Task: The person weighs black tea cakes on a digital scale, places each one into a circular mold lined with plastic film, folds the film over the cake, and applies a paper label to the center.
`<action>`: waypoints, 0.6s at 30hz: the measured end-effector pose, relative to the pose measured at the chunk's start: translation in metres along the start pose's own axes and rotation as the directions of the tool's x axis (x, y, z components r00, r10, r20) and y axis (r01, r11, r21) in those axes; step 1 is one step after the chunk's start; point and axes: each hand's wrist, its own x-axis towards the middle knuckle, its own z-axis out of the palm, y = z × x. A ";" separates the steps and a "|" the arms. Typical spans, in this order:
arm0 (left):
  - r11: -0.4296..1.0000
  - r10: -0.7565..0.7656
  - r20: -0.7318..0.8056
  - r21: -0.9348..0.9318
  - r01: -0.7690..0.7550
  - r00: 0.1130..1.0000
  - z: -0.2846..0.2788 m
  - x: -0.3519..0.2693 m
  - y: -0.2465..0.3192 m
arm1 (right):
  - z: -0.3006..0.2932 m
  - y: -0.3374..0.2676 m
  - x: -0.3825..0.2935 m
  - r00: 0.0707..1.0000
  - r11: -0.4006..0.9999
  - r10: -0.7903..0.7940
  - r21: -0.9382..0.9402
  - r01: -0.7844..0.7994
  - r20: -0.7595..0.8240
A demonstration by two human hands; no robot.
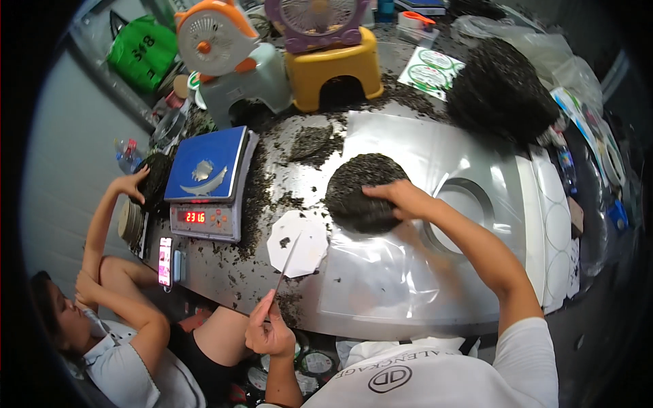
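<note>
My left hand [270,329] holds a thin, pointed metal tool [289,259], seemingly a knife or tweezers, whose tip lies over a white many-sided paper [306,239] with a dark flake on it. My right hand [400,198] grips the right side of a round, dark, pressed cake of dried seaweed-like sheets [362,178], thumb on top. The cake is above the left part of a clear plastic sheet [377,275]. Right of it, a metal ring [487,196] stands on the sheet. Behind, a thin dark round piece [310,142] lies among crumbs.
A digital scale [206,163] and a phone [165,261] are at the left, beside a seated person whose hand [131,184] touches a dark stack. Two fans [217,38] on plastic stools [334,64] stand behind. A large dark stack [502,92] and round-label sheets [556,229] are at the right.
</note>
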 end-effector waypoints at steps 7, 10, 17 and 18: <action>0.828 0.561 0.338 -0.219 -0.516 0.756 0.121 0.006 0.115 | -0.079 0.010 -0.160 0.107 0.696 0.607 0.592 0.407 -0.787; 0.730 0.684 0.302 -0.291 -0.619 0.664 0.227 -0.020 0.132 | -0.087 -0.022 -0.241 0.069 0.787 0.537 0.529 0.318 -0.841; 0.834 0.551 0.688 -0.474 -0.282 0.472 0.260 -0.035 0.116 | -0.029 0.004 -0.263 0.942 0.973 0.132 -0.140 -0.182 -0.309; 0.843 0.538 0.697 -0.458 -0.283 0.474 0.261 -0.021 0.125 | -0.039 -0.001 -0.262 0.949 0.987 0.143 -0.033 -0.159 -0.280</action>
